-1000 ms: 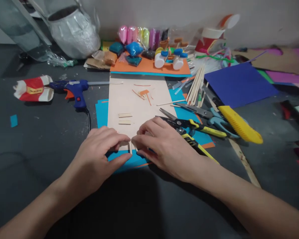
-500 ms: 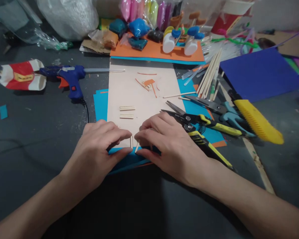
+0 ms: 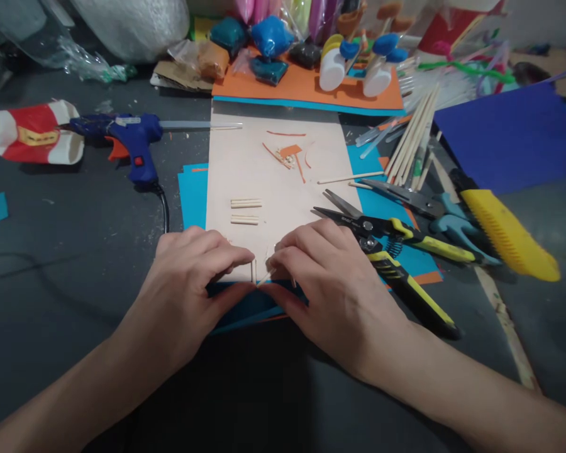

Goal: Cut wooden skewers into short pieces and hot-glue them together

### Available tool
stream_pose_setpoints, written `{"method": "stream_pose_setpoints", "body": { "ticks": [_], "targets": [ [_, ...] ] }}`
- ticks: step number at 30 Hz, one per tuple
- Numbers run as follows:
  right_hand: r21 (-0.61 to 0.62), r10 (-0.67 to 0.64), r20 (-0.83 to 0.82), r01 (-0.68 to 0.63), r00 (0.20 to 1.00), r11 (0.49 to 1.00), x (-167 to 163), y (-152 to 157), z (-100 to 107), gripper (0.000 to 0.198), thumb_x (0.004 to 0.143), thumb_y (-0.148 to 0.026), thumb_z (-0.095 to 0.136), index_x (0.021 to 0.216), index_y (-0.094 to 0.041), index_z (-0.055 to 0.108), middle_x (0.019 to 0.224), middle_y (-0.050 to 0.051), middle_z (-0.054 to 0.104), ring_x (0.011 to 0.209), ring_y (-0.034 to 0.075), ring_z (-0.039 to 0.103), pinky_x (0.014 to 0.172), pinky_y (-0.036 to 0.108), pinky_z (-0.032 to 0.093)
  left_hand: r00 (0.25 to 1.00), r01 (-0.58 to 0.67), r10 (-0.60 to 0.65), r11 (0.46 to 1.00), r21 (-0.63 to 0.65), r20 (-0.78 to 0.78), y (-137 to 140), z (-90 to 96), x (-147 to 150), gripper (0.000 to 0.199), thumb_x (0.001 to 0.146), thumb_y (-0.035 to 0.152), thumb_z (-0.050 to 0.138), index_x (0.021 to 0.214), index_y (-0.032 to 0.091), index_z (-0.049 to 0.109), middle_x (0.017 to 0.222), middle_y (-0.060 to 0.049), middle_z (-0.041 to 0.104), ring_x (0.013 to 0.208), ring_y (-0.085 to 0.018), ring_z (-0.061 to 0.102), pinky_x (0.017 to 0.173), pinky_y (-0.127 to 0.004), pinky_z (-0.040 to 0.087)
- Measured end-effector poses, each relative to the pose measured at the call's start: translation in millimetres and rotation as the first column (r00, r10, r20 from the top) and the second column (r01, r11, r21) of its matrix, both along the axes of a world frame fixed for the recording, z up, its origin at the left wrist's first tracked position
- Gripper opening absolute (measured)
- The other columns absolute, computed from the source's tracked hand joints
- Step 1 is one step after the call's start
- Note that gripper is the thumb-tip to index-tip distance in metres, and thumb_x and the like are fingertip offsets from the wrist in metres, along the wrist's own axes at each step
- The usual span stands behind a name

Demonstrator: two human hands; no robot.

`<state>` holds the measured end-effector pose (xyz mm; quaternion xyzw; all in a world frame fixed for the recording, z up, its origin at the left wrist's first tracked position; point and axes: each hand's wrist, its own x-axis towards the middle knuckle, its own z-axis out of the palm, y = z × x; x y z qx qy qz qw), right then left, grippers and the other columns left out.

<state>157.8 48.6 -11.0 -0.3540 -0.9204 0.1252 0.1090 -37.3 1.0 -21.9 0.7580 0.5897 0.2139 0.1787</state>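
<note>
My left hand (image 3: 202,277) rests at the near edge of the pale sheet (image 3: 236,170), its thumb and forefinger pinching short wooden sticks (image 3: 253,270) that stand lengthwise between the tips. Right beside it, my right hand (image 3: 318,277) pinches another short stick (image 3: 265,275), which slants toward the left thumb. The two thumbs almost meet. Further bits of stick lie partly hidden under my right fingers. Two small groups of cut sticks, an upper group (image 3: 246,203) and a lower group (image 3: 244,219), lie on the sheet beyond my left hand.
A blue glue gun (image 3: 139,145) lies left, its nozzle at a red-and-white paper cup (image 3: 40,133). To the right are yellow-black pruning shears (image 3: 396,236), scissors (image 3: 419,200), a yellow-handled cutter (image 3: 509,233) and long skewers (image 3: 412,141). Bottles (image 3: 332,72) stand on orange foam at the back.
The stick in my right hand has tilted further over, its lower end near the left thumb. My thumbs have come closer together. The whole view has shifted slightly.
</note>
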Motion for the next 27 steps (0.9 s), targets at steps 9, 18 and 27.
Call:
{"method": "stream_pose_setpoints", "body": {
  "ticks": [9, 18, 27],
  "targets": [
    [0.033, 0.104, 0.034, -0.105, 0.994, 0.994, 4, 5, 1, 0.015, 0.088, -0.012, 0.058, 0.076, -0.017, 0.066, 0.080, 0.007, 0.065, 0.082, 0.026, 0.053, 0.075, 0.043, 0.042, 1.000, -0.021, 0.021, 1.000, -0.009, 0.020, -1, 1.7, 1, 0.016, 0.080, 0.025, 0.075, 0.095, 0.025, 0.069, 0.082, 0.000, 0.068, 0.080, -0.023, 0.058, 0.073, -0.038, 0.033],
    [0.010, -0.040, -0.039, 0.041, 0.998, 0.999, 5, 2, 1, 0.015, 0.084, -0.012, 0.055, 0.071, -0.018, 0.061, 0.077, 0.009, 0.066, 0.080, 0.025, 0.054, 0.071, 0.041, 0.041, 0.999, -0.030, 0.030, 0.999, -0.014, 0.030, 0, 0.8, 1, 0.014, 0.081, 0.025, 0.074, 0.093, 0.025, 0.068, 0.081, 0.000, 0.067, 0.080, -0.023, 0.058, 0.073, -0.038, 0.033],
    [-0.120, 0.018, -0.105, -0.031, 0.994, 0.992, 2, 6, 4, 0.015, 0.091, -0.017, 0.056, 0.083, -0.016, 0.068, 0.082, 0.009, 0.066, 0.083, 0.025, 0.052, 0.075, 0.040, 0.041, 0.999, -0.028, 0.028, 1.000, -0.014, 0.027, -2, 2.0, 1, 0.015, 0.079, 0.022, 0.076, 0.092, 0.023, 0.067, 0.079, 0.001, 0.065, 0.079, -0.022, 0.056, 0.074, -0.037, 0.032]
  ]
}}
